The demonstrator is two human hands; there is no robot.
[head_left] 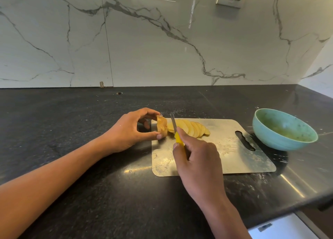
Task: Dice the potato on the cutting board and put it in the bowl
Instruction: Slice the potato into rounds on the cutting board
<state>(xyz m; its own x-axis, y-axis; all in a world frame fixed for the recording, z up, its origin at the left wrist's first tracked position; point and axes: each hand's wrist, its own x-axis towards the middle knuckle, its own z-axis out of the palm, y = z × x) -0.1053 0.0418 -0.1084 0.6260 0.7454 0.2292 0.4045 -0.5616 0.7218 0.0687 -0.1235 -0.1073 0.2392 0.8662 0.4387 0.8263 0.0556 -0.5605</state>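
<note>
Yellow-handled knife [175, 130] gripped in right hand [196, 159]; left hand [129, 130] pinches potato end [161, 126] at slices' [191, 129] nine o'clock; blade tip possibly touching board [225, 148].

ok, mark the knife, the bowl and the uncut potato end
knife [173, 123]: head view, middle of the blade
bowl [275, 139]: head view, outer wall
uncut potato end [161, 125]: head view, cut face

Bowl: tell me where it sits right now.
In the head view the bowl stands on the counter at the far right, just past the cutting board's handle end and away from both hands.
</note>
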